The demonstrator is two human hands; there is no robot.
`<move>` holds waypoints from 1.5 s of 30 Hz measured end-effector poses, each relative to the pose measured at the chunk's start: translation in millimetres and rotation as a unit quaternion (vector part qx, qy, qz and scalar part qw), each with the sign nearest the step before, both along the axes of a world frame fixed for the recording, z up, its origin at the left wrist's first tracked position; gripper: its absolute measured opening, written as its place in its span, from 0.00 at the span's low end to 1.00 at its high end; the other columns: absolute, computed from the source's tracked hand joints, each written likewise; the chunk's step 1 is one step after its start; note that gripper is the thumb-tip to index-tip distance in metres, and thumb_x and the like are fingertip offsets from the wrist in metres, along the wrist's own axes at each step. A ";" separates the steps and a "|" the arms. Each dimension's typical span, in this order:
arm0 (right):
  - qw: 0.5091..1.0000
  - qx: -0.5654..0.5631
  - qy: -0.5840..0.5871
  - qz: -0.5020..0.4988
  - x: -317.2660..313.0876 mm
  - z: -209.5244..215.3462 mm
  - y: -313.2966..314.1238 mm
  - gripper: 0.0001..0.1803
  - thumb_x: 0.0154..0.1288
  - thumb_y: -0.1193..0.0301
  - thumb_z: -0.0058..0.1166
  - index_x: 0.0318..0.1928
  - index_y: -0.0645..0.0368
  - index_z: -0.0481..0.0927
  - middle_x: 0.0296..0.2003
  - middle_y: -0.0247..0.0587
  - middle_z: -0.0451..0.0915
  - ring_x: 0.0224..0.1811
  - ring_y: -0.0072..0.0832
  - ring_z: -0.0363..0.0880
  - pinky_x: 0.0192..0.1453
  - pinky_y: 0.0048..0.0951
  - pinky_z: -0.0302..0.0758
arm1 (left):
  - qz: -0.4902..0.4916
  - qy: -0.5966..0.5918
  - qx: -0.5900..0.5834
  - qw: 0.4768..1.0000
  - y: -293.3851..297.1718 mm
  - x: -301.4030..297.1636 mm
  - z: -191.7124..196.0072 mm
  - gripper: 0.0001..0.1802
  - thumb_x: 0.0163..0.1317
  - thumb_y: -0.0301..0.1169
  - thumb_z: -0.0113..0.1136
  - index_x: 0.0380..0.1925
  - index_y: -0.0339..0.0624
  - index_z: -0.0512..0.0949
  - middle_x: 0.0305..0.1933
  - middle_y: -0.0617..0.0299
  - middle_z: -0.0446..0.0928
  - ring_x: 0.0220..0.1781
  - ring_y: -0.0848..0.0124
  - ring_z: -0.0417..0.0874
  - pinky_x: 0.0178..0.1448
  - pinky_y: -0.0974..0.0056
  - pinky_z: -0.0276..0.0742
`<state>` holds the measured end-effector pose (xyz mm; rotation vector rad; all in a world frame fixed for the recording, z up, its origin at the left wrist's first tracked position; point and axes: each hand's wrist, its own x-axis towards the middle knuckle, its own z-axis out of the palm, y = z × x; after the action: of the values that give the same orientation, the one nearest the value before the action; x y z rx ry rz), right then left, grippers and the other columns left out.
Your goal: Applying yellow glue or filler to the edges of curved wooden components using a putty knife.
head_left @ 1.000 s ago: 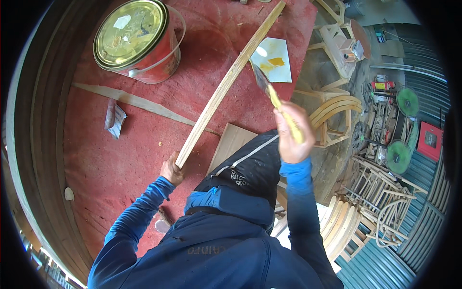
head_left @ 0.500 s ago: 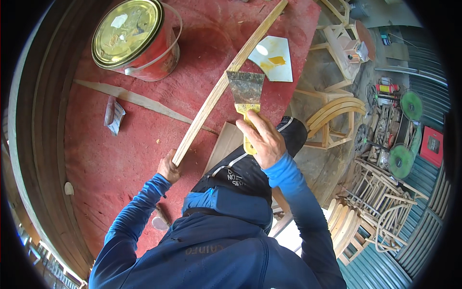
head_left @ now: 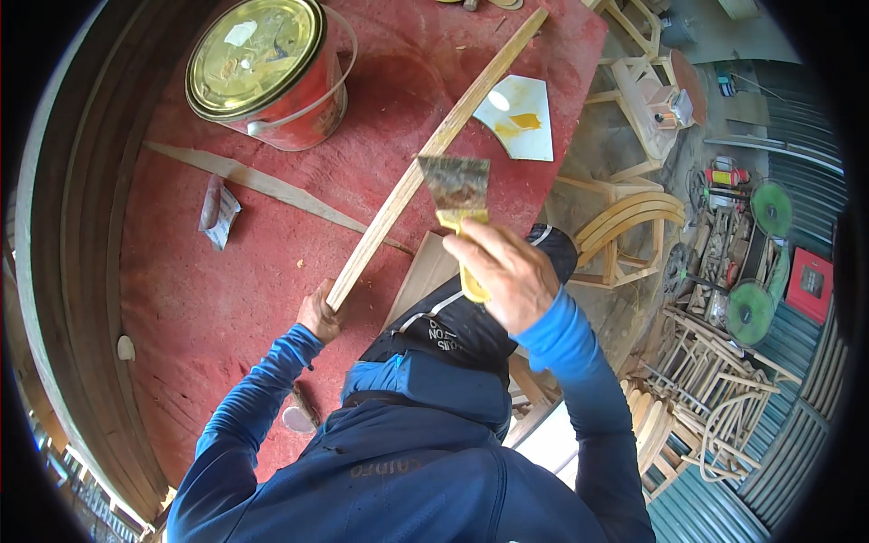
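My left hand (head_left: 319, 312) is closed around the near end of a long, narrow wooden strip (head_left: 398, 201). The strip slants away to the far right above the red work surface (head_left: 262, 299). In my right hand (head_left: 514, 276) is a putty knife (head_left: 458, 188) with a yellow handle and a wide, stained metal blade. One corner of the blade meets the strip's edge near its middle; whether it presses there I cannot tell. Just beyond the blade lies a white plate-like piece (head_left: 520, 118) with a smear of yellow-brown paste on it.
A red bucket (head_left: 299, 118) with a gold lid stands at the far left. Near it lie a thin wooden offcut (head_left: 262, 188) and a small tube-like packet (head_left: 217, 213). Dark curved boards (head_left: 86, 226) line the left side. Wooden chair frames (head_left: 634, 118) and green discs (head_left: 751, 312) are at right.
My right hand has shifted slightly toward me and to the right, and the putty knife's blade has moved a little down along the strip. The left hand keeps its hold.
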<state>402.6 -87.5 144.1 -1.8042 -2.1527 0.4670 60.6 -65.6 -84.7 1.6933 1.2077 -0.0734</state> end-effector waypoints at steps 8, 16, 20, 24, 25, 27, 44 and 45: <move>0.989 0.135 -0.006 -0.057 24.0 -20.5 25.0 0.21 0.59 0.78 0.59 0.55 0.57 0.80 0.56 0.49 0.77 0.54 0.44 0.80 0.57 0.39 0.80 | 0.014 -0.011 -0.021 1.000 1.4 0.6 9.8 0.18 0.49 0.26 0.55 0.44 0.47 0.72 0.32 0.43 0.78 0.40 0.38 0.81 0.42 0.47 0.78; 0.999 0.008 -0.006 -0.040 -5.5 -7.4 -24.2 0.23 0.62 0.76 0.56 0.59 0.55 0.78 0.57 0.51 0.76 0.56 0.45 0.80 0.62 0.39 0.79 | 0.017 0.010 -0.043 0.999 0.9 0.8 6.1 0.18 0.48 0.26 0.53 0.42 0.47 0.72 0.30 0.43 0.77 0.36 0.40 0.81 0.40 0.49 0.78; 0.986 0.124 0.040 -0.103 25.0 6.4 9.6 0.23 0.56 0.81 0.62 0.54 0.56 0.81 0.54 0.48 0.79 0.50 0.43 0.83 0.54 0.38 0.82 | 0.116 -0.054 -0.135 0.983 -12.6 -22.9 -51.4 0.17 0.47 0.25 0.53 0.42 0.46 0.73 0.28 0.47 0.76 0.32 0.47 0.81 0.39 0.52 0.77; 0.989 0.125 0.013 -0.083 45.7 -15.1 31.6 0.20 0.60 0.79 0.58 0.54 0.57 0.80 0.53 0.47 0.79 0.49 0.43 0.83 0.53 0.38 0.83 | 0.192 -0.099 -0.217 0.952 -9.3 -18.2 -71.7 0.17 0.47 0.25 0.53 0.41 0.46 0.73 0.27 0.48 0.75 0.30 0.50 0.79 0.38 0.53 0.77; 0.994 0.083 0.011 -0.076 37.2 -16.7 29.7 0.20 0.60 0.78 0.58 0.54 0.57 0.79 0.53 0.46 0.79 0.49 0.42 0.83 0.53 0.37 0.83 | 0.114 -0.063 -0.127 0.983 -2.7 -2.2 -29.2 0.17 0.47 0.25 0.53 0.40 0.46 0.73 0.27 0.48 0.75 0.30 0.49 0.80 0.37 0.53 0.77; 0.998 0.032 0.024 -0.053 9.5 -1.0 23.0 0.18 0.59 0.77 0.59 0.52 0.58 0.79 0.52 0.44 0.79 0.49 0.40 0.83 0.53 0.37 0.84 | 0.038 -0.025 -0.038 0.998 -3.4 -3.5 -14.0 0.16 0.47 0.25 0.53 0.40 0.45 0.73 0.27 0.48 0.75 0.30 0.49 0.80 0.37 0.52 0.77; 0.999 0.049 -0.002 0.015 -21.7 6.0 -17.9 0.21 0.61 0.73 0.55 0.56 0.59 0.78 0.55 0.54 0.76 0.53 0.46 0.80 0.58 0.40 0.79 | 0.012 0.003 -0.025 1.000 2.7 -1.2 4.1 0.16 0.51 0.27 0.54 0.42 0.45 0.72 0.33 0.41 0.77 0.38 0.38 0.81 0.41 0.47 0.77; 0.998 0.048 0.026 -0.024 -17.6 15.5 -11.8 0.20 0.61 0.74 0.55 0.56 0.58 0.79 0.55 0.52 0.77 0.54 0.45 0.80 0.59 0.39 0.79 | 0.013 -0.013 -0.011 1.000 0.2 -6.1 -4.9 0.16 0.50 0.27 0.55 0.42 0.45 0.72 0.33 0.42 0.77 0.38 0.38 0.81 0.41 0.47 0.77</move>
<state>385.0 -99.3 159.5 -1.7687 -2.0551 0.3880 54.5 -65.4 -89.6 1.6545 1.2053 -0.0484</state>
